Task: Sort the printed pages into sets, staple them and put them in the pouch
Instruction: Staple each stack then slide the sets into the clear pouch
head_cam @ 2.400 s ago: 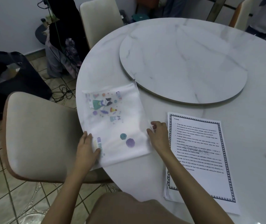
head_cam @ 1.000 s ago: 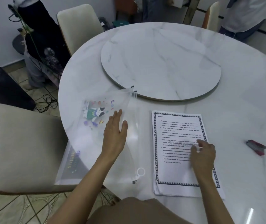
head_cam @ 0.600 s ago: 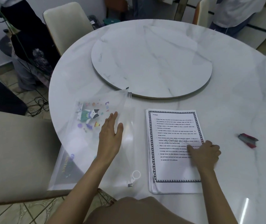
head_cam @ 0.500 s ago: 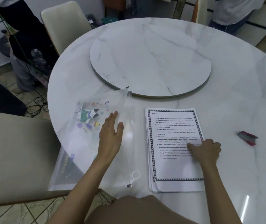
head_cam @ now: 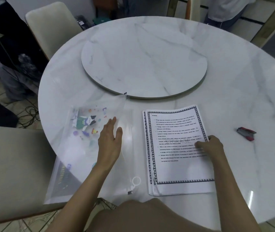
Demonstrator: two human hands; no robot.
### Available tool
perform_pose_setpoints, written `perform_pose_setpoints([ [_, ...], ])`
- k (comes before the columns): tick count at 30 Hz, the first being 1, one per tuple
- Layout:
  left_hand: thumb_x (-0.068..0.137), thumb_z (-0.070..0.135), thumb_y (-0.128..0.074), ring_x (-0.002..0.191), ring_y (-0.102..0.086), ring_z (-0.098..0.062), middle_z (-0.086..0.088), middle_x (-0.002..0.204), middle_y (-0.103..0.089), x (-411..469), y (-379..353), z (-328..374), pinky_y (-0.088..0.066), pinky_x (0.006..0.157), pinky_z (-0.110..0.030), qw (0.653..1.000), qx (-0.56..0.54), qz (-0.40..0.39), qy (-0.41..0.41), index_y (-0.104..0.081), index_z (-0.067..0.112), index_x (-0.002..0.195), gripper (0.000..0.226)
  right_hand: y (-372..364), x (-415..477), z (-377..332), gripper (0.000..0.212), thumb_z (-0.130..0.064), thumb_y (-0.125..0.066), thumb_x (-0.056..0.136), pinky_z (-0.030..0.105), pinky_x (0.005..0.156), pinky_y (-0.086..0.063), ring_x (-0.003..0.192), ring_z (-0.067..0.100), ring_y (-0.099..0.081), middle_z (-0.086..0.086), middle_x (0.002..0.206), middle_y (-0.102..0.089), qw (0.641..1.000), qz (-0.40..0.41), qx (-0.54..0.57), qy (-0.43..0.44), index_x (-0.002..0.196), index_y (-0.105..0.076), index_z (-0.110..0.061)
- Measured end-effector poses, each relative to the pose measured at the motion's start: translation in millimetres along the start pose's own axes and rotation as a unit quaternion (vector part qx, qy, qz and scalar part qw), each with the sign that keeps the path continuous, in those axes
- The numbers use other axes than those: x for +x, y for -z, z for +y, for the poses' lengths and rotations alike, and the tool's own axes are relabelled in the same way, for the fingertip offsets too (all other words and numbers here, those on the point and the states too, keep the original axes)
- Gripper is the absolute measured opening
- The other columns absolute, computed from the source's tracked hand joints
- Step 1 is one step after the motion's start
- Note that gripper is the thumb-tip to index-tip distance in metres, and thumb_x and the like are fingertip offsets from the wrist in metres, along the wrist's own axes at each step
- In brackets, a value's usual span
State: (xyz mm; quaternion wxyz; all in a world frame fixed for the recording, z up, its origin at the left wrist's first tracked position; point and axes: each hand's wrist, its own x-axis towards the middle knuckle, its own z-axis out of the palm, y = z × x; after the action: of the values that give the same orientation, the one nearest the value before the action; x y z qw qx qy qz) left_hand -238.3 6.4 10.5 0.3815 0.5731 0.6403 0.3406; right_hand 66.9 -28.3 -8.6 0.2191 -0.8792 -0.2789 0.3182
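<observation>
Clear plastic pouch at 9 o'clock on marble table, near corner overhanging the edge; left hand flat on it, fingers extended. Printed pages stacked at 3 o'clock of the pouch; right hand pinches the top sheet's right edge, lifting it. Red stapler further at 3 o'clock, apart.

Round white marble table with raised turntable at centre. Cream chairs around it, tiled floor, dim light.
</observation>
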Motion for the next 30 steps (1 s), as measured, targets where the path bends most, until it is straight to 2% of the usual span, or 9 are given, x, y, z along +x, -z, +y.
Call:
perform_pose_setpoints([
  [4, 0.099, 0.024, -0.037, 0.142, -0.024, -0.016, 0.001, 0.152, -0.03, -0.1, -1.4, 0.0, -0.02, 0.117, -0.043, 1.0, -0.007, 0.001, 0.001, -0.032, 0.021, 0.143, 0.045, 11.2, -3.6, 5.4, 0.03, -0.006, -0.065, 0.082, 0.028, 0.054, -0.051, 0.07, 0.024, -0.061, 0.014, 0.087, -0.066, 0.983, -0.097, 0.155, -0.025, 0.109, -0.059, 0.005],
  [8, 0.099, 0.025, -0.036, 0.142, -0.023, -0.015, 0.002, 0.152, -0.03, -0.3, -1.0, 0.4, -0.018, 0.117, -0.043, 1.0, -0.016, 0.007, 0.004, -0.032, 0.022, 0.143, 0.044, 14.8, -2.4, 13.4, 0.024, -0.01, -0.059, 0.087, 0.03, 0.048, -0.057, 0.059, 0.023, -0.07, 0.007, 0.067, -0.073, 0.947, -0.186, 0.252, -0.065, 0.108, -0.059, 0.002],
  [10, 0.099, 0.024, -0.036, 0.142, -0.023, -0.015, 0.001, 0.152, -0.03, 0.2, -1.3, -0.1, -0.018, 0.117, -0.042, 1.0, -0.017, 0.008, 0.003, -0.032, 0.021, 0.143, 0.044, 13.6, -5.9, 15.5, 0.02, -0.009, -0.054, 0.091, 0.028, 0.048, -0.056, 0.062, 0.021, -0.071, 0.006, 0.072, -0.074, 0.94, -0.209, 0.269, -0.032, 0.109, -0.057, -0.002],
  [14, 0.099, 0.025, -0.036, 0.142, -0.023, -0.015, 0.001, 0.152, -0.03, 0.8, -3.3, -1.8, -0.018, 0.117, -0.043, 1.0, -0.018, 0.007, 0.002, -0.032, 0.021, 0.143, 0.044, 8.5, -19.8, 14.2, 0.023, -0.014, -0.049, 0.094, 0.023, 0.061, -0.057, 0.081, 0.013, -0.07, 0.001, 0.102, -0.068, 0.942, -0.22, 0.239, 0.079, 0.116, -0.054, -0.016],
  [19, 0.1, 0.025, -0.035, 0.142, -0.023, -0.014, 0.002, 0.152, -0.03, 1.6, -5.2, -3.5, -0.017, 0.118, -0.042, 1.0, -0.026, 0.003, 0.005, -0.031, 0.022, 0.143, 0.044, 5.1, -26.6, 8.1, 0.03, -0.025, -0.046, 0.096, 0.033, 0.092, -0.047, 0.107, 0.016, -0.06, -0.002, 0.12, -0.062, 0.962, -0.117, 0.136, 0.207, 0.125, -0.054, -0.02],
  [23, 0.1, 0.025, -0.034, 0.141, -0.024, -0.013, 0.003, 0.152, -0.03, 3.6, -6.2, -4.0, -0.017, 0.118, -0.041, 0.999, -0.033, 0.004, 0.01, -0.031, 0.022, 0.143, 0.044, 10.8, -30.8, -4.1, 0.027, -0.021, -0.044, 0.097, 0.016, 0.081, -0.043, 0.102, 0.012, -0.057, -0.006, 0.112, -0.062, 0.956, -0.041, 0.126, 0.263, 0.121, -0.055, -0.016],
  [25, 0.1, 0.025, -0.034, 0.141, -0.024, -0.013, 0.002, 0.152, -0.03, 4.6, -6.7, -4.5, -0.017, 0.118, -0.041, 0.999, -0.039, 0.009, 0.011, -0.031, 0.022, 0.143, 0.044, 14.2, -32.8, -10.2, 0.02, -0.022, -0.045, 0.097, 0.006, 0.069, -0.044, 0.092, 0.01, -0.059, -0.008, 0.1, -0.062, 0.949, 0.002, 0.162, 0.27, 0.112, -0.056, -0.016],
  [27, 0.1, 0.025, -0.034, 0.141, -0.024, -0.013, 0.003, 0.152, -0.03, 5.4, -6.9, -5.1, -0.017, 0.118, -0.041, 0.999, -0.043, 0.013, 0.012, -0.032, 0.022, 0.143, 0.044, 16.5, -34.9, -16.2, 0.018, -0.022, -0.045, 0.097, 0.003, 0.068, -0.046, 0.089, 0.002, -0.059, -0.005, 0.102, -0.062, 0.936, 0.044, 0.228, 0.263, 0.112, -0.054, -0.019],
  [30, 0.1, 0.026, -0.034, 0.141, -0.023, -0.012, 0.004, 0.152, -0.03, 6.6, -7.8, -6.4, -0.017, 0.118, -0.042, 0.999, -0.044, 0.015, 0.012, -0.032, 0.022, 0.143, 0.044, 15.0, -37.8, -23.7, 0.034, -0.025, -0.046, 0.097, 0.027, 0.098, -0.048, 0.112, 0.011, -0.057, 0.003, 0.128, -0.056, 0.902, 0.109, 0.35, 0.229, 0.128, -0.048, -0.012],
])
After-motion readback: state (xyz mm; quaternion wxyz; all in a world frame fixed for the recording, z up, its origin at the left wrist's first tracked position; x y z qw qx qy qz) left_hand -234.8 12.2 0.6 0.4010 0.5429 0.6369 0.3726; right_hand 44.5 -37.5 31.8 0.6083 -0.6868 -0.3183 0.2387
